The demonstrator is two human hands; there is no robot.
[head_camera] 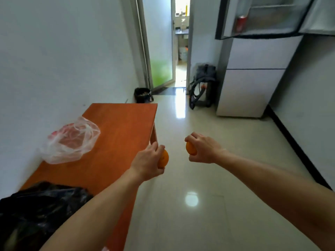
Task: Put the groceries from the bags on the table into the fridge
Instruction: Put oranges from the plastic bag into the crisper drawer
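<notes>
Holds one orange in each hand, forearms stretched forward. Clamps the left grip (147, 160) round the left orange (164, 159) at the floor-side edge of the desk (117, 124); clamps the right grip (203, 150) round the right orange (191, 149) above the tiled floor (208, 223). Shows a clear bag (70, 140) and a black bag (36, 211) on the desk. Faces the fridge (253, 87) at far right, upper door (262, 17) open, red can (241, 22) in its shelf.

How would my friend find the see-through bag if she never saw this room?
Find the orange table along the left wall. Two bags lie on it, and the clear bag is the farther one, beside the wall. Unlike the black bag at the near end, it shows red things inside.
</notes>
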